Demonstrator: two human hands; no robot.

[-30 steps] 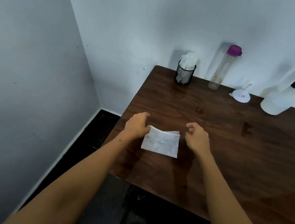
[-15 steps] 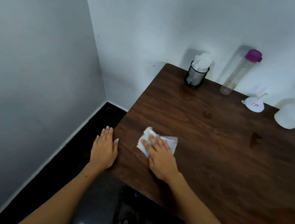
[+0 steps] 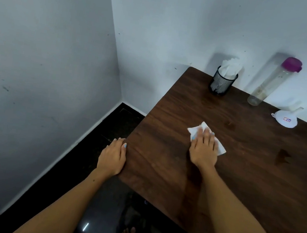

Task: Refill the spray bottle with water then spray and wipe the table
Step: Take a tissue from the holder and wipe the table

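Place: bare room corner, likely home or small office
Signs: plain white walls (image 3: 162,19), dark glossy floor (image 3: 95,216), wooden table (image 3: 247,188)

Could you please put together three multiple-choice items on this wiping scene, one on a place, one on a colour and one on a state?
1. Where does the left hand rest?
A. On the funnel
B. At the table's left edge
C. Inside the mesh cup

2. What colour is the cap of the tall clear bottle?
A. Purple
B. Green
C. Orange

3. What is the right hand doing?
A. Gripping the tall clear bottle
B. Hanging beside the table
C. Pressing the white tissue flat on the table

Answers: 1 B, the palm lies along the table's left edge near the corner. 2 A, the cap at the top is purple. 3 C, straight fingers lie over the tissue on the wood.
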